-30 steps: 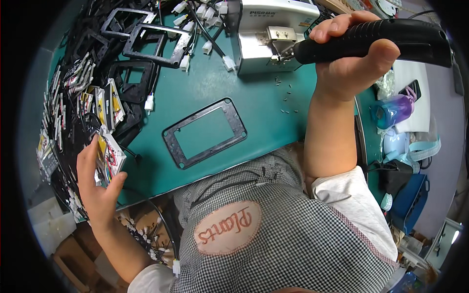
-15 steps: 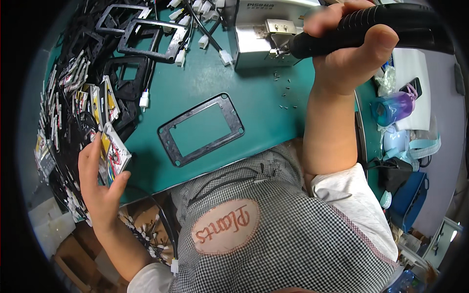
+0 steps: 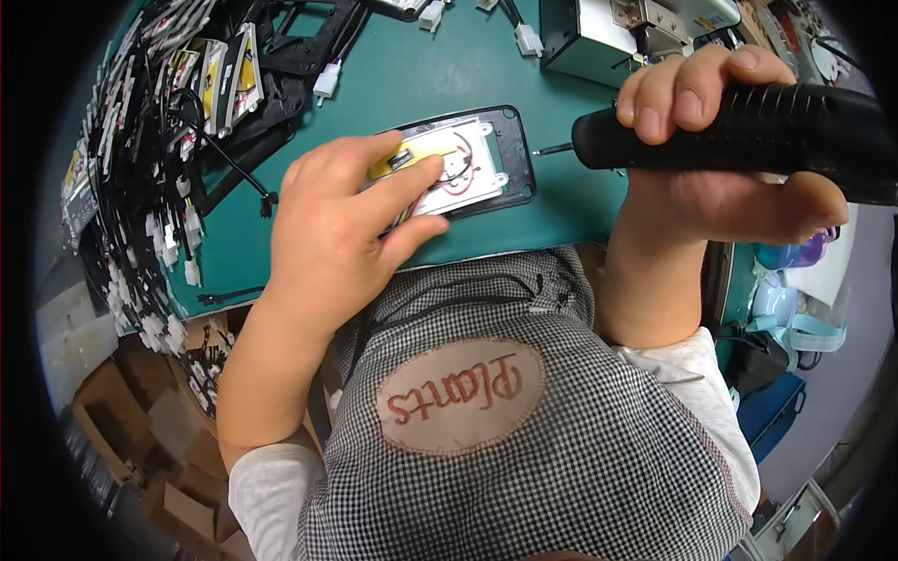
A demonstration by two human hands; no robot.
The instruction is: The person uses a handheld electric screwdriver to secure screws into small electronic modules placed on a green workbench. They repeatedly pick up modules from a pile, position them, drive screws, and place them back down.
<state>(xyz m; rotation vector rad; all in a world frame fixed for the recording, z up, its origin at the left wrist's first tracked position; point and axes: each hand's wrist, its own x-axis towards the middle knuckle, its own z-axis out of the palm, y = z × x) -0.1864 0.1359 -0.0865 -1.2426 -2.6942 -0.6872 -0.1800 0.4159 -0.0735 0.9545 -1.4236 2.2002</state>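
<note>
My left hand (image 3: 327, 215) grips a flat white module (image 3: 482, 182) with a yellow patch and coloured wires, thumb and fingers at its left part. The module lies over the black rectangular frame (image 3: 514, 154) on the table, covering most of its opening; whether it sits fully inside, I cannot tell. In my right hand (image 3: 687, 105) is a black electric screwdriver (image 3: 786, 131), fingers wrapped over its body, thumb below. Its thin bit points left and stops just short of the frame's right end. Whether a screw sits on the tip is too small to tell.
On the left, similar modules (image 3: 224, 79) with black cables and white connectors (image 3: 168, 234) form a pile. More black frames (image 3: 304, 51) lie behind. A metal box-shaped machine (image 3: 585, 42) stands at the back right. The green table's (image 3: 253, 276) front edge runs along my apron.
My left hand has brought the module from the pile rightward onto the frame. The screwdriver has come away from the machine, nearer to the frame. My view has shifted.
</note>
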